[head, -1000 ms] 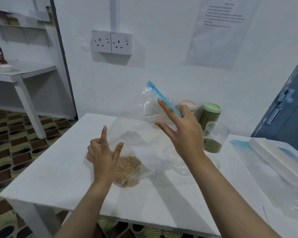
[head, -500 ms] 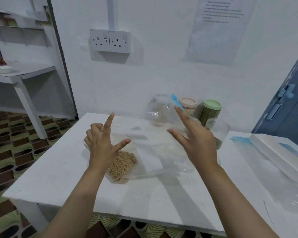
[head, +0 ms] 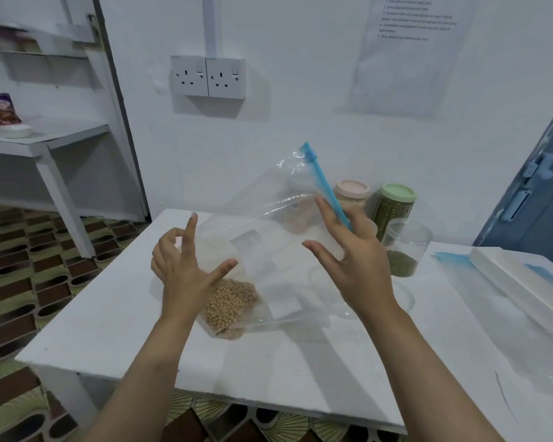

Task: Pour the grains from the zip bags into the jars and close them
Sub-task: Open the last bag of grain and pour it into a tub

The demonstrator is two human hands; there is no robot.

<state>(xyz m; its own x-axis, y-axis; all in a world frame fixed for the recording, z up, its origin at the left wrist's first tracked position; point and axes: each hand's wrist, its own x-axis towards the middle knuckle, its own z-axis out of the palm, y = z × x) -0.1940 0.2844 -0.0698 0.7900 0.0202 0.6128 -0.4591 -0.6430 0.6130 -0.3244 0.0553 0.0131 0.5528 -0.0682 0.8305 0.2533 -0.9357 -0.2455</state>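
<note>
A clear zip bag point(head: 268, 250) with a blue zip strip point(head: 323, 183) lies on the white table point(head: 109, 314), with tan round grains point(head: 230, 304) gathered in its lower corner. My right hand point(head: 355, 260) holds the bag's upper end off the table, the blue strip running behind its fingers. My left hand point(head: 182, 266) hovers at the bag's left edge, fingers spread, thumb over the grains. Behind stand a pink-lidded jar point(head: 351, 194), a green-lidded jar point(head: 396, 205) of green grains and an open clear jar point(head: 406, 250) partly filled with green grains.
An empty zip bag point(head: 492, 298) and a white box point(head: 524, 275) lie on the table's right side. A clear round lid point(head: 404, 296) rests behind my right wrist. The wall is close behind the jars. A white shelf point(head: 45, 138) stands at the left.
The bag's blue-strip end dipped toward the jars half a second ago and is raised again now. My left hand lifted off the bag and spread its fingers.
</note>
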